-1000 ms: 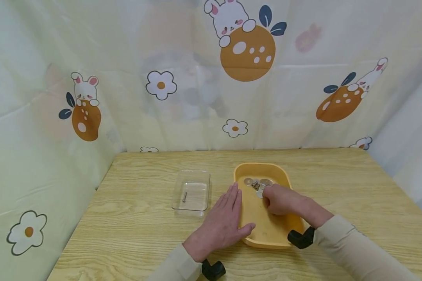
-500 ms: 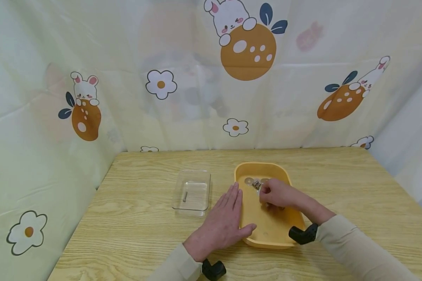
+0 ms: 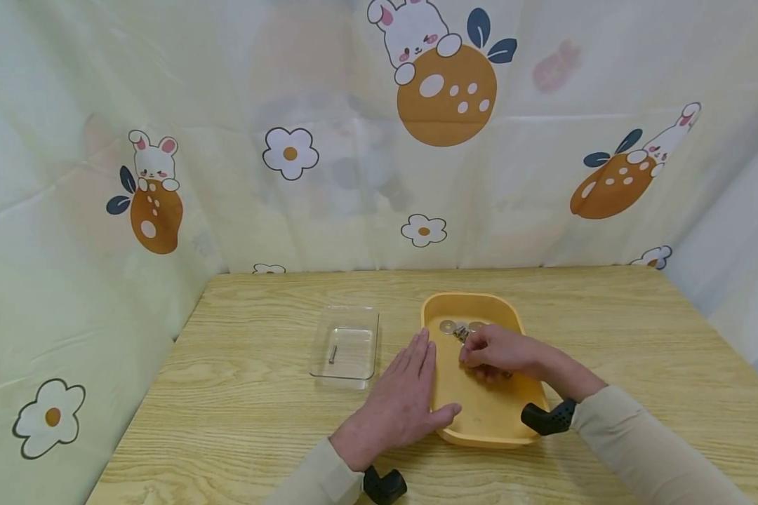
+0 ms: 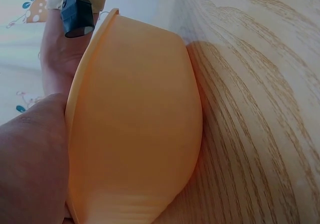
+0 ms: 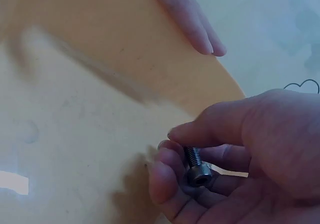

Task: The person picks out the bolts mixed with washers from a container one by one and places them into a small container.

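Observation:
In the right wrist view, my right hand holds a socket-head bolt between its thumb and curled fingers. In the head view this right hand is low inside a yellow-orange tray. Just beyond its fingertips, toward the tray's far end, lie several small screws and flat round washers, some hidden by the hand. My left hand rests on the tray's left rim, its fingers straight along the edge and its thumb reaching over the inside. The left wrist view shows the tray's outer wall beside the hand.
Left of the tray stands a clear plastic box with one screw in it. Both stand on a wood-grain table. A patterned curtain hangs behind the table's far edge.
My right hand has shifted slightly left within the tray, and its thumb and fingertips have turned into view from a more closed fist. My left hand stays on the rim.

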The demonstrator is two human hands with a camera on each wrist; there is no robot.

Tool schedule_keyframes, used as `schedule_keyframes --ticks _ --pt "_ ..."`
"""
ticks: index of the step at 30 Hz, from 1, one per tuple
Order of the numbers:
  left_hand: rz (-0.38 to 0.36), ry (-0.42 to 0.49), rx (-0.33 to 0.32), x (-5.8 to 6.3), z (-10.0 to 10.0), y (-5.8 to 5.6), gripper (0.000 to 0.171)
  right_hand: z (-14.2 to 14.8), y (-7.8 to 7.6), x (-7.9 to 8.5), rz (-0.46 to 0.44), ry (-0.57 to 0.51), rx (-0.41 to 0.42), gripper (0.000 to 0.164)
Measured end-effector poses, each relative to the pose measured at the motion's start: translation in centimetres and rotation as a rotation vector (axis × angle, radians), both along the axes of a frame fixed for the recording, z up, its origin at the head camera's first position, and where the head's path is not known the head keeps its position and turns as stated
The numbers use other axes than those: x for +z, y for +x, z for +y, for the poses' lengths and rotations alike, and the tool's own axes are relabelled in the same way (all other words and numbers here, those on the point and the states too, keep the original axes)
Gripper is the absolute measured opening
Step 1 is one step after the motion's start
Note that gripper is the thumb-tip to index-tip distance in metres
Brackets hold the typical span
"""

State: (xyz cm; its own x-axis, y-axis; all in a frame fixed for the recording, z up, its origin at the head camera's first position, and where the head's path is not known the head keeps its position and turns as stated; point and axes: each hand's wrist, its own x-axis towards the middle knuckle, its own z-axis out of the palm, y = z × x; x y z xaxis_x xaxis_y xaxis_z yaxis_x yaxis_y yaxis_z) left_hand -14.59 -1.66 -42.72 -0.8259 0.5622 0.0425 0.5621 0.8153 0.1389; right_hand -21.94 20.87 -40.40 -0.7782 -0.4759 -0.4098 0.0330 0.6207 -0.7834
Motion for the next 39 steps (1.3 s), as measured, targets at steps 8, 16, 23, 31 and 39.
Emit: schedule_keyframes --ticks 8,16,23,31,39 --pt "-0.001 0.000 0.001 -0.03 -0.03 0.07 0.093 -0.02 -0.07 -0.19 -0.034 -0.085 -0.029 0.022" --pt "0.002 -0.002 0.003 0.01 0.01 0.05 0.093 -0.29 0.01 -0.01 -0.053 -0.168 -0.066 0.023" --pt "0.008 -0.004 0.004 0.02 0.05 0.03 0.094 -0.01 -0.09 0.01 -0.080 -0.250 -0.061 0.028" --pt "0.012 -0.003 0.002 0.03 0.02 0.10 0.092 -0.21 -0.09 0.33 -0.084 -0.270 -0.092 0.033" --pt "0.003 0.000 0.010 0.38 -0.15 0.12 0.092 -0.66 -0.03 0.63 -0.091 -0.289 -0.107 0.035"
